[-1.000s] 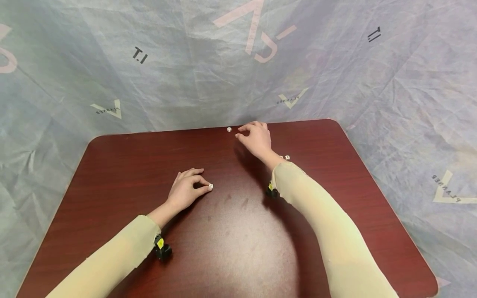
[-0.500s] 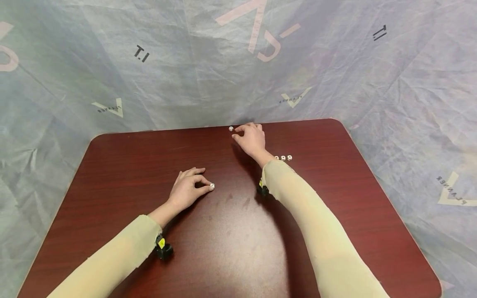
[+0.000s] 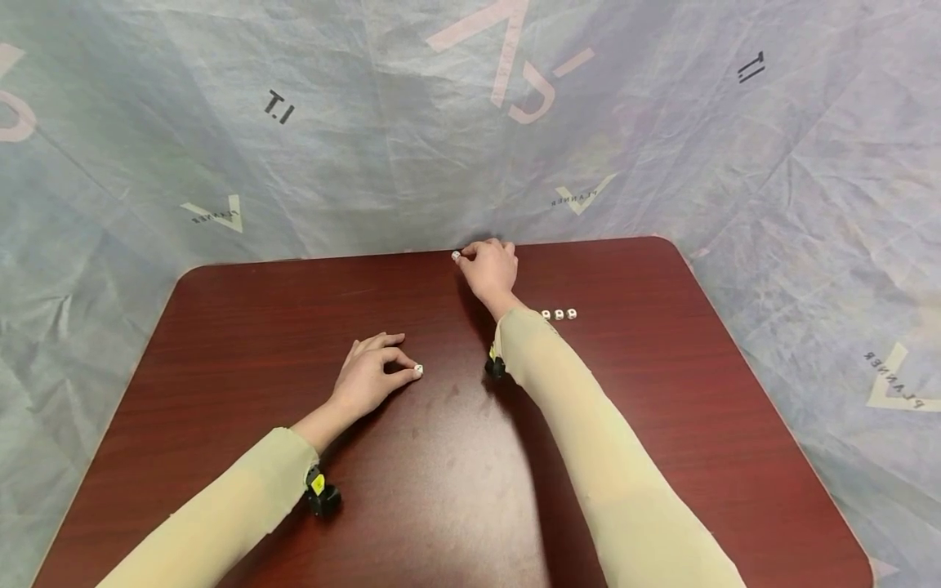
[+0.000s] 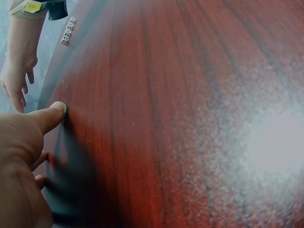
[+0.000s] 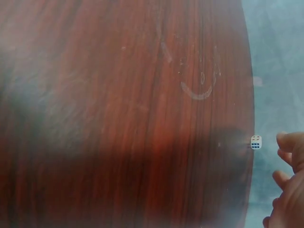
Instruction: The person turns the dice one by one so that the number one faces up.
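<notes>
My left hand (image 3: 365,376) pinches a small white die (image 3: 418,371) between thumb and index finger, low over the middle of the table. In the left wrist view the thumb covers most of that die. My right hand (image 3: 491,269) reaches to the far edge of the table, where another white die (image 3: 456,256) sits. From the head, its thumb and index fingertips look right at this die. The right wrist view shows a small gap between the die (image 5: 256,142) and the fingers (image 5: 287,141).
A row of white dice (image 3: 559,314) lies right of my right wrist; in the left wrist view several dice (image 4: 68,32) show in that line. The reddish-brown table (image 3: 294,310) has rounded corners. Grey printed fabric (image 3: 382,147) hangs close behind its far edge.
My right hand has moved left, its fingertips now close by the die at the far edge. More of the dice row shows beside the sleeve. My left hand keeps its pinch.
</notes>
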Motion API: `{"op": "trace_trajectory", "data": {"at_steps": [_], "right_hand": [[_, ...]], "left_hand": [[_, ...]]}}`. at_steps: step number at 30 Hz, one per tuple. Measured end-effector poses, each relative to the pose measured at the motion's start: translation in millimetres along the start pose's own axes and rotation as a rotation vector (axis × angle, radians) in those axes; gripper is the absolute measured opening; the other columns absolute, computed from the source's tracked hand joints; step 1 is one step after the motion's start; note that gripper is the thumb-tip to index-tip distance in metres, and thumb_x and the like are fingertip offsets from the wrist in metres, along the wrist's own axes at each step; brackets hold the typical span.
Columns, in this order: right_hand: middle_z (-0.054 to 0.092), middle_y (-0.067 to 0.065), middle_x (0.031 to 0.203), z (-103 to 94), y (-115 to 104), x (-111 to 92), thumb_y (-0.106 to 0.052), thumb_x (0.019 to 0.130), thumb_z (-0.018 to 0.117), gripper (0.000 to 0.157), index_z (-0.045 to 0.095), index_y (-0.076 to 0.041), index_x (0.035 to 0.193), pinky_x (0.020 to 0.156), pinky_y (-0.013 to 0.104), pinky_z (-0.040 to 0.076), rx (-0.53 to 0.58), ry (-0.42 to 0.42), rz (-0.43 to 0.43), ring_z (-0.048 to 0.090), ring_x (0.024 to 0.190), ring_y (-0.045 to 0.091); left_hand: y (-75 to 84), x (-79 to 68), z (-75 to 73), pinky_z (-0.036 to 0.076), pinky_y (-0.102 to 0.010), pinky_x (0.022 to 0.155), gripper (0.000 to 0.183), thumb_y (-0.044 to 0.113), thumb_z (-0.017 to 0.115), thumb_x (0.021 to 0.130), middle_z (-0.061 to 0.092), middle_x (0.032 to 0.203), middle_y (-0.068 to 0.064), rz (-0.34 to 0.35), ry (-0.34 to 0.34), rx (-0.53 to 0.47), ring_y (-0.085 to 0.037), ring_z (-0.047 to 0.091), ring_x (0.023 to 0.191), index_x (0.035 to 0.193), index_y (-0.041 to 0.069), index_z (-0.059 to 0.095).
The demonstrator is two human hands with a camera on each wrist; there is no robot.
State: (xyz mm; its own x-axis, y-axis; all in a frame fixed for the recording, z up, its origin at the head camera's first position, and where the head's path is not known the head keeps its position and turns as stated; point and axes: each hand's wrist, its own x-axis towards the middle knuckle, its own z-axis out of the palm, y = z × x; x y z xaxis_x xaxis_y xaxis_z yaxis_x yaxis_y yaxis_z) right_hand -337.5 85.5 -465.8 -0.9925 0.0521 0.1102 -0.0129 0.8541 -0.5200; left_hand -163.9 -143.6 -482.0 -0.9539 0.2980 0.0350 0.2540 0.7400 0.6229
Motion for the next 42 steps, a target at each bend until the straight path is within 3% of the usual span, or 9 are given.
{"op": "trace_trajectory", "data": {"at_steps": [11,18,23,42], "right_hand": [[0.064,0.001,0.126,11.8,-11,13,-0.043,0.1,0.067,0.025,0.079,-0.028,0.116,0.097,0.046,0.037,-0.059,-0.024,0.083,0.042,0.125,0.033],[0.061,0.002,0.123,20.8,-16,22,-0.045,0.099,0.066,0.02,0.079,-0.031,0.105,0.097,0.045,0.036,-0.132,-0.037,0.137,0.04,0.123,0.034],[0.058,0.004,0.128,24.5,-17,27,-0.048,0.1,0.064,0.024,0.078,-0.031,0.109,0.099,0.046,0.035,-0.188,-0.062,0.166,0.038,0.124,0.035],[0.06,0.005,0.125,30.8,-13,30,-0.044,0.101,0.064,0.021,0.079,-0.03,0.104,0.097,0.046,0.036,-0.176,-0.029,0.17,0.04,0.124,0.035]], "left_hand": [[-1.9,-1.2,-1.1,0.009,-0.063,0.122,0.008,0.032,0.083,0.089,0.055,0.149,-0.011,-0.002,0.018,0.004,-0.038,0.035,0.147,0.094,0.027,0.082],[-0.9,-0.5,-1.4,0.008,-0.063,0.122,0.009,0.035,0.082,0.09,0.054,0.15,-0.009,-0.01,0.013,0.009,-0.036,0.034,0.148,0.095,0.028,0.081],[-0.2,-0.3,-1.5,0.007,-0.063,0.122,0.01,0.036,0.081,0.09,0.053,0.151,-0.008,-0.016,0.01,0.005,-0.035,0.033,0.149,0.095,0.028,0.081],[-1.7,1.0,1.8,0.009,-0.064,0.121,0.008,0.034,0.082,0.089,0.055,0.149,-0.01,-0.005,0.028,-0.002,-0.037,0.035,0.147,0.094,0.027,0.082]]}}
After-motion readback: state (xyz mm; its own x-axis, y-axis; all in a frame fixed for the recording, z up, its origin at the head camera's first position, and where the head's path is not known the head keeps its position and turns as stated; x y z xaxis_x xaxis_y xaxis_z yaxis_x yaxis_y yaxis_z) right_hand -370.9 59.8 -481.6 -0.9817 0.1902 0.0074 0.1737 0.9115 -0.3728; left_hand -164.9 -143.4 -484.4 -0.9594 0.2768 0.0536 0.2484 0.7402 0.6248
